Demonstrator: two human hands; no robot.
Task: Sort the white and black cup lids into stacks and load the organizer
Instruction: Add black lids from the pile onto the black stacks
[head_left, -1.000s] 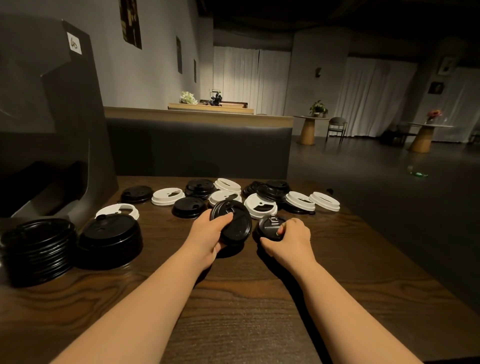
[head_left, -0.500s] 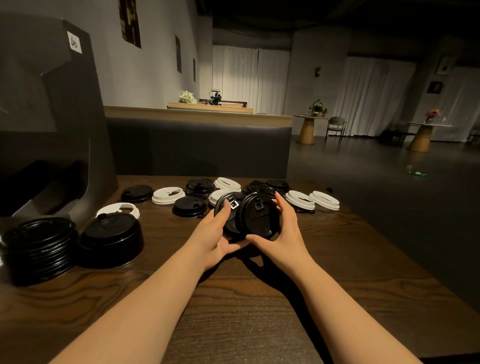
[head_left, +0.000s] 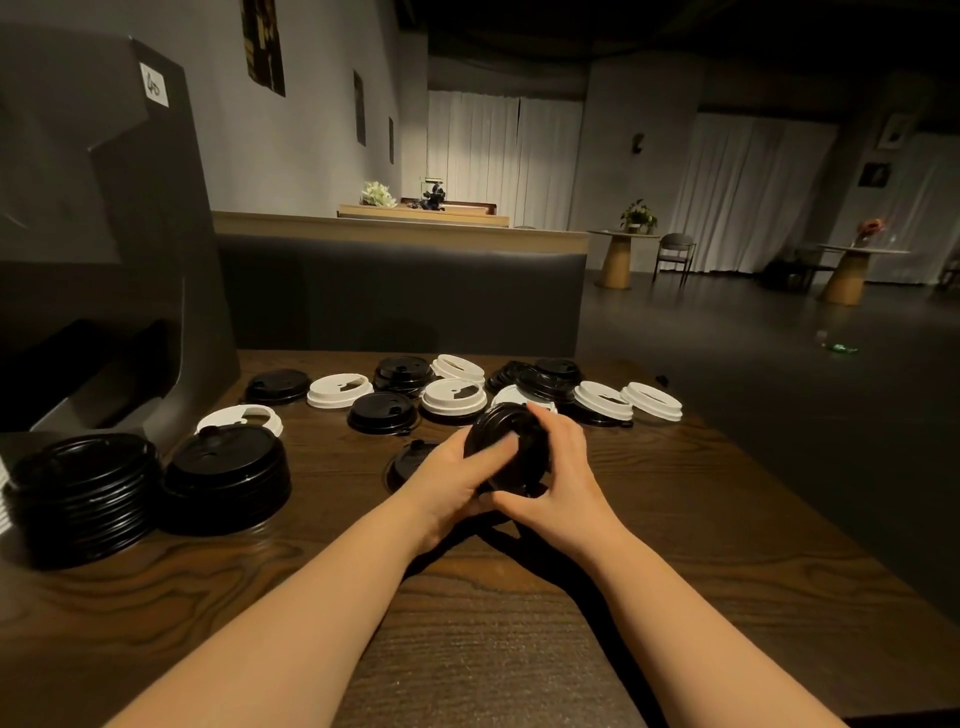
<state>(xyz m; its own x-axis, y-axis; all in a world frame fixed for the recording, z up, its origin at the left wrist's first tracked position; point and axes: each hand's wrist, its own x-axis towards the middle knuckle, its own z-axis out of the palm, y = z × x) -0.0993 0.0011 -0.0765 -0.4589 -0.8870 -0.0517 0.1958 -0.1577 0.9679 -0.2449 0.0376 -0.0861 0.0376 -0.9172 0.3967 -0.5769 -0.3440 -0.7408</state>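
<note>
I count seven white lids loose on the table, two black stacks at left, two hands; scattered black lids overlap, uncountable.

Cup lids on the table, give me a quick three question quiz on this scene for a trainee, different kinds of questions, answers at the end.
1. True or false: both hands grip black lids held up off the table.
2. Multiple choice: where do the two tall black stacks stand? A) near the left edge, by the organizer; B) far right; C) on the bench.
3. Fill in: the loose lid nearest the table's right edge is ____ in colour.

Key: 1 true, the left hand and right hand grip them together. 2 A. 3 white.
</note>
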